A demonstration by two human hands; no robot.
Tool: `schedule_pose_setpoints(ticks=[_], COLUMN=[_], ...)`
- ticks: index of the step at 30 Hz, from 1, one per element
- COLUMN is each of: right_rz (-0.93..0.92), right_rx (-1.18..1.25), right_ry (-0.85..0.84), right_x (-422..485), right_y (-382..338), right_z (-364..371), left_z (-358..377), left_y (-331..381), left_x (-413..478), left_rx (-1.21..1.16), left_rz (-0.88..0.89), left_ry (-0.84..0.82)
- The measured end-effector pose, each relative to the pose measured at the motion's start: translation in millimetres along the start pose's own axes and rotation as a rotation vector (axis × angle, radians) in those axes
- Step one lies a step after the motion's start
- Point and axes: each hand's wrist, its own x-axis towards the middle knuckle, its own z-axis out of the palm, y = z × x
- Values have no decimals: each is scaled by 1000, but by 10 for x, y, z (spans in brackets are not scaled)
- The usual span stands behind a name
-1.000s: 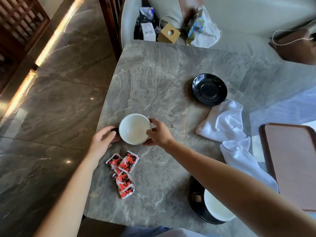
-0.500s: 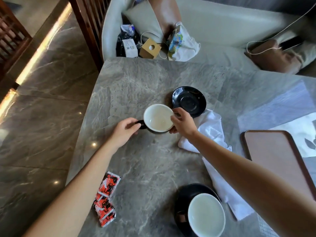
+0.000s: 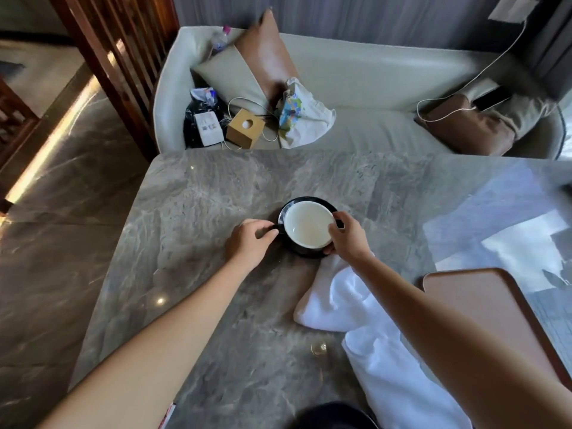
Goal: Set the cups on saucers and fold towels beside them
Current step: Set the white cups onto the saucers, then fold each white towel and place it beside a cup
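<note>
At the far left a wooden screen [image 3: 117,57] stands on the polished stone floor [image 3: 55,243]. Beside it, on the sofa [image 3: 371,72] behind the bench [image 3: 201,212], lie a small tan box [image 3: 244,128] and a printed cloth bag [image 3: 303,116].

Your left hand [image 3: 250,239] reaches over the grey marbled bench. Its fingers are curled, and thumb and forefinger pinch the short black handle on the left side of the cup [image 3: 308,232]. The cup is wide and round, black outside, with a pale cream inside that looks faintly glossy. It stands upright near the middle of the bench, within the ring of a glossy black saucer [image 3: 312,200]. The saucer's rim shows along the far and left sides. You cannot tell whether the cup's base is fully seated.

Your right hand [image 3: 349,239] grips the cup's right side, fingers curled over the rim and thumb low on the near wall.

Just on your side of the saucer, a crumpled white towel [image 3: 334,301] lies unfolded under your right forearm. A second towel [image 3: 399,385], also unfolded, lies nearer you at its right end.

Right of the towels, a brown tray [image 3: 489,314] with rounded corners rests on the bench.
</note>
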Motion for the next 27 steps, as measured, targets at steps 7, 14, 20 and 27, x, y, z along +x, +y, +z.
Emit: schedule_pose_setpoints(ticks=[7,14,20,27], right_rz=[-2,-21,-9,77], right_rx=[-59,-24,-3,98], right_ry=[42,72,56,13], right_x=[272,337,356,195], right_y=[130,144,132,215], right_z=[-69,-80,-111,-209], left_z=[238,312,385,513], left_y=[52,43,38,-32], left_x=[233,371,411,-176], left_rx=[129,148,154,-96], left_rz=[23,66,10,47], left_ry=[22,40,6,93])
